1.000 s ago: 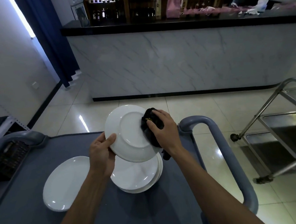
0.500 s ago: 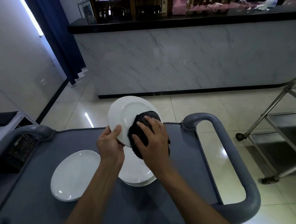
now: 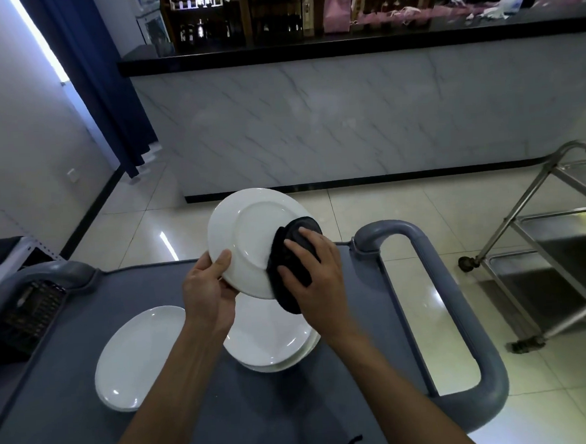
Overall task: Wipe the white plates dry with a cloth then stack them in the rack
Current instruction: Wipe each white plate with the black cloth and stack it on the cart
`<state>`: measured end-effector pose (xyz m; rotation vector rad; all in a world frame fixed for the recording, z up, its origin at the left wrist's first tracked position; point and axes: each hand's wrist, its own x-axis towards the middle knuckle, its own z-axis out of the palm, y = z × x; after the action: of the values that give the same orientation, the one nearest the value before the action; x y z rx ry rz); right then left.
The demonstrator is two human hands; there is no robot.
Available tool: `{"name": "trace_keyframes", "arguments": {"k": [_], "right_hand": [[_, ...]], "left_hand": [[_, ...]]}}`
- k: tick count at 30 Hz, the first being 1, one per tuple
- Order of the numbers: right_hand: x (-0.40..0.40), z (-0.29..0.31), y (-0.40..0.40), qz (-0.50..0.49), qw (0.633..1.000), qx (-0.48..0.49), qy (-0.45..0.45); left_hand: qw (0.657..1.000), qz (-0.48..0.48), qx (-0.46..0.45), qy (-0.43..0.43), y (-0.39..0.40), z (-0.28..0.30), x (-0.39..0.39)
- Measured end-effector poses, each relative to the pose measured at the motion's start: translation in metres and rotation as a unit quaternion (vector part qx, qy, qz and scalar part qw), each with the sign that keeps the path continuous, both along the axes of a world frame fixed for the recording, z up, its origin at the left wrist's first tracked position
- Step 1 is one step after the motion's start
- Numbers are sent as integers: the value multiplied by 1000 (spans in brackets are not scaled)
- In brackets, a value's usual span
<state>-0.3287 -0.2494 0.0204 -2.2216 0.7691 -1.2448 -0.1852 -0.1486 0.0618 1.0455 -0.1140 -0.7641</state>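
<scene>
Cloth (image 3: pixel 292 266) shifted toward right rim of raised plate (image 3: pixel 248 238), pressed by right hand (image 3: pixel 317 278); rim pinched by left hand (image 3: pixel 206 292). Stack (image 3: pixel 274 339) on cart (image 3: pixel 180 427) unracked, wiping unfinished.

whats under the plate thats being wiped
Below the held plate a stack of white plates sits on the grey cart. The stack's far part is hidden behind the held plate, the black cloth and the right hand.
</scene>
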Motion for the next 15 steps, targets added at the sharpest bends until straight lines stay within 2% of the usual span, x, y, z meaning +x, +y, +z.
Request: {"name": "trace_keyframes", "arguments": {"k": [7,15], "right_hand": [[-3,28,-32,-27,991,127,-33],[13,53,-57,-17,996,89,10]], "left_hand": [[996,-79,-16,-24,9,1,6],[987,-134,-9,-91,13,5,3]]}}
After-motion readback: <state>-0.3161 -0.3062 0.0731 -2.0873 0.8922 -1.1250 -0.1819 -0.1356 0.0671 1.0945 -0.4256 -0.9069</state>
